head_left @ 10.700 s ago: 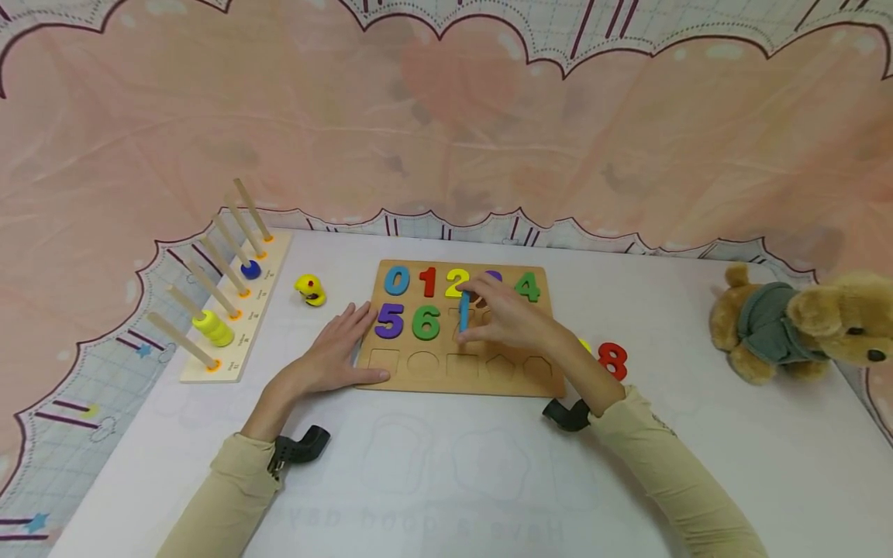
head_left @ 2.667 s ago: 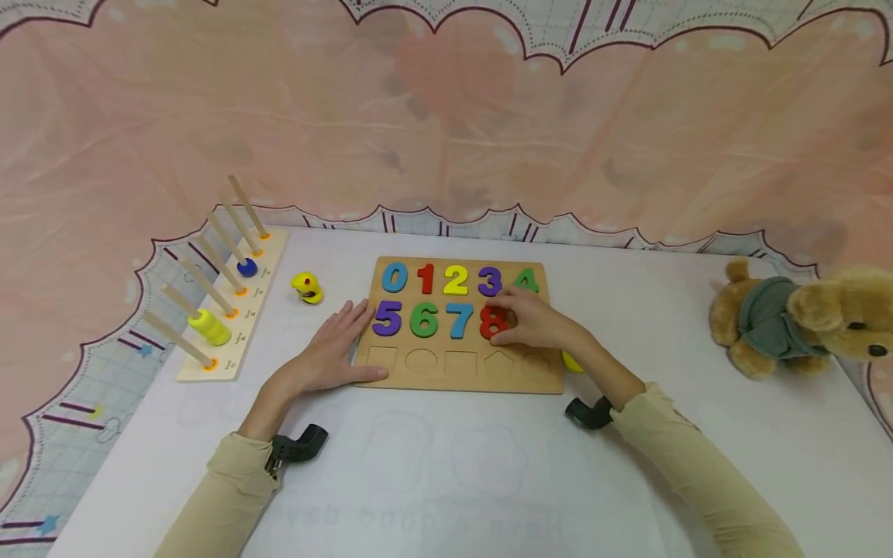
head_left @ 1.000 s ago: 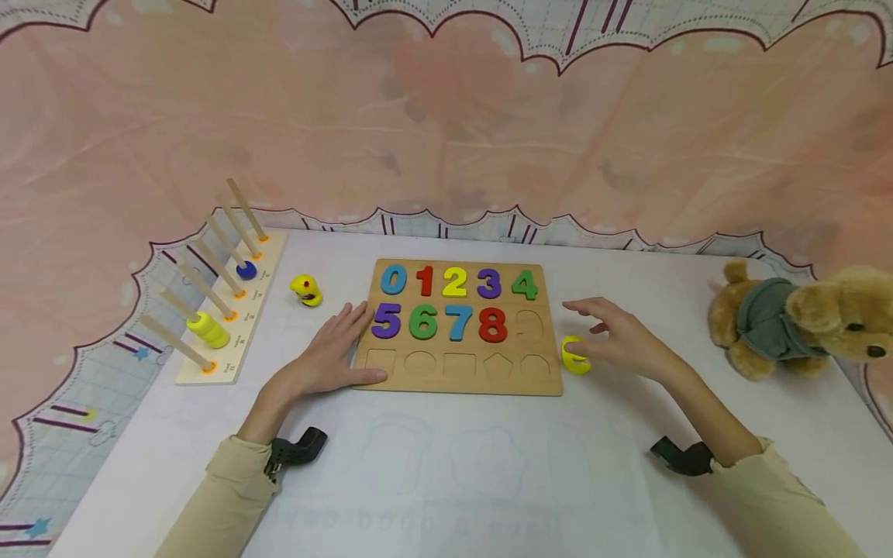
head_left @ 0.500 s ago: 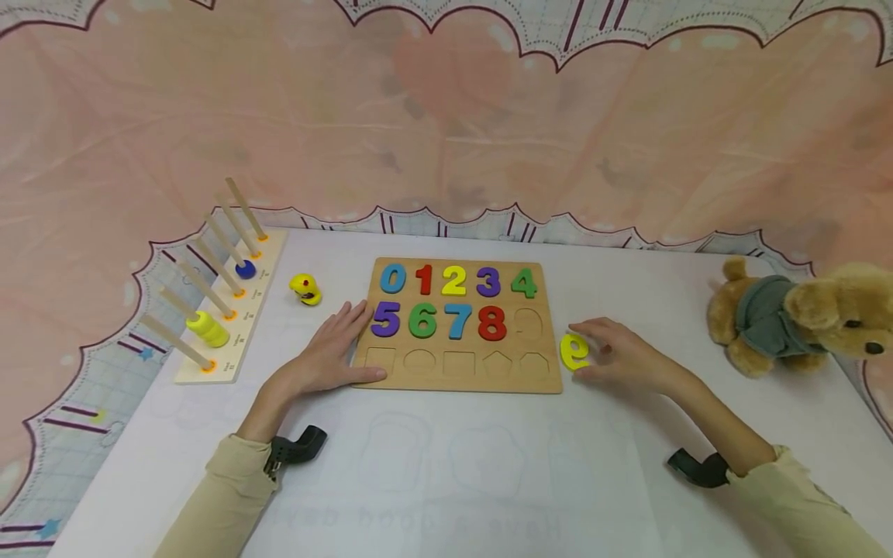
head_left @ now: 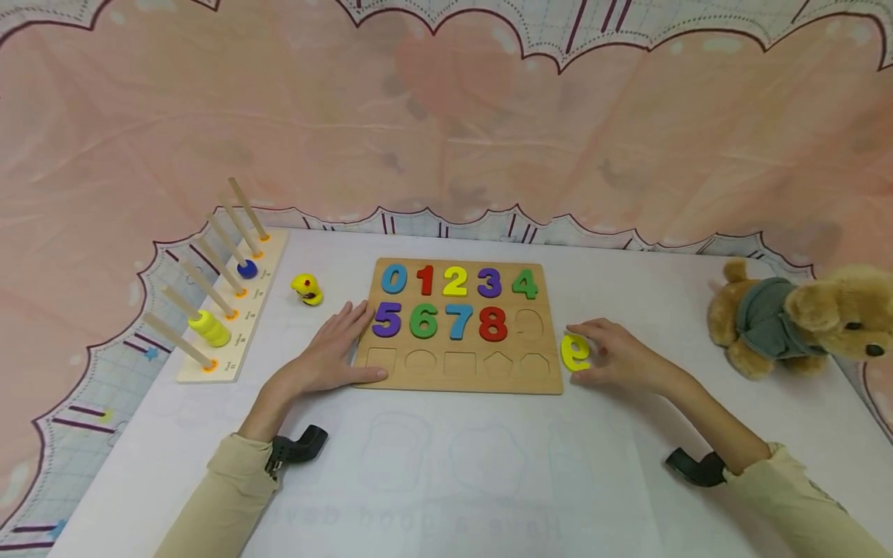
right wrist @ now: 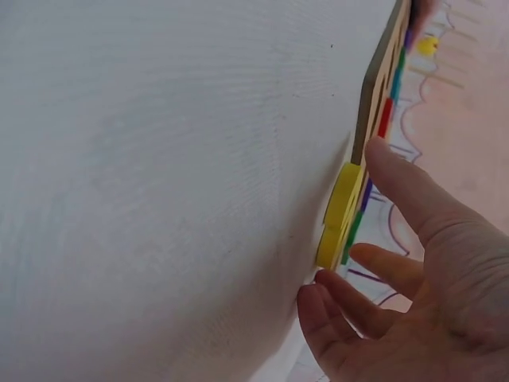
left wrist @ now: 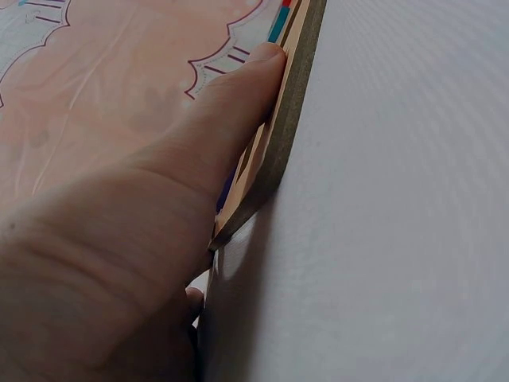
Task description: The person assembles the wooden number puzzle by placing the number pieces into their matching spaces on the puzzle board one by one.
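A wooden number puzzle board [head_left: 481,377] lies on the table, with coloured numbers 0 to 8 in its upper two rows. My left hand [head_left: 326,353] rests at its left side, thumb across the lower left corner and fingers along the edge; the thumb [left wrist: 231,99] shows on the board in the left wrist view. Off the board's right edge lies a yellow number 9 [head_left: 575,353]. Around it is my right hand [head_left: 624,356], forefinger above and thumb below. In the right wrist view the thumb [right wrist: 406,187] stands a little apart from the yellow 9 [right wrist: 338,211].
A pegged wooden counting stand [head_left: 240,349] with yellow and blue rings stands at the left. Beside it sits a small yellow duck [head_left: 307,288]. A plush animal in a green top [head_left: 774,322] is at the far right. A patterned cloth [head_left: 446,139] hangs behind the table.
The 7 and then the 8 went into the board under my right hand. That hand then moved right to the yellow 9, barely shifting in the last half second. My left hand stayed put.
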Demonstrator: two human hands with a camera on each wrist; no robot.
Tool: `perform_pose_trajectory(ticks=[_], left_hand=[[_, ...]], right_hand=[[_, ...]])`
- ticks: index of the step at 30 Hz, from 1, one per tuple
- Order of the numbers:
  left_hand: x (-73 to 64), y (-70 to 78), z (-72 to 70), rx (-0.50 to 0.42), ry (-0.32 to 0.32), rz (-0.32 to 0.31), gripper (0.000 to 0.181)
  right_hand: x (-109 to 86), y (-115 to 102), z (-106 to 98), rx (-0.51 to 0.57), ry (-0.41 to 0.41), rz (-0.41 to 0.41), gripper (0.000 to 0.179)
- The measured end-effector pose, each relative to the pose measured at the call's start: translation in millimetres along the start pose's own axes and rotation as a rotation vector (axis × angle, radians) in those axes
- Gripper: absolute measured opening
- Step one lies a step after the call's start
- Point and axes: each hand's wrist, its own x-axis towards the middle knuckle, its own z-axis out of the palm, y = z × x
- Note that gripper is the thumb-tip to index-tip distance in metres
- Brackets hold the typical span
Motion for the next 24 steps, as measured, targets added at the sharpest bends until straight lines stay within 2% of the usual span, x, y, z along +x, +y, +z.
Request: perform_pose_trajectory(ticks=[13,24], left_hand=[[-0.5,1.4,-0.5,-0.003,0.002,-0.005,0.110],[-1.2,1.6,-0.7,0.003,0.005,0.003,0.109]], right_hand=[[-0.4,-2.3,-2.3,-0.022,-0.023,-0.016,0.080],[2.3,2.8,0.5,-0.040,-0.005,-0.031,0.072]])
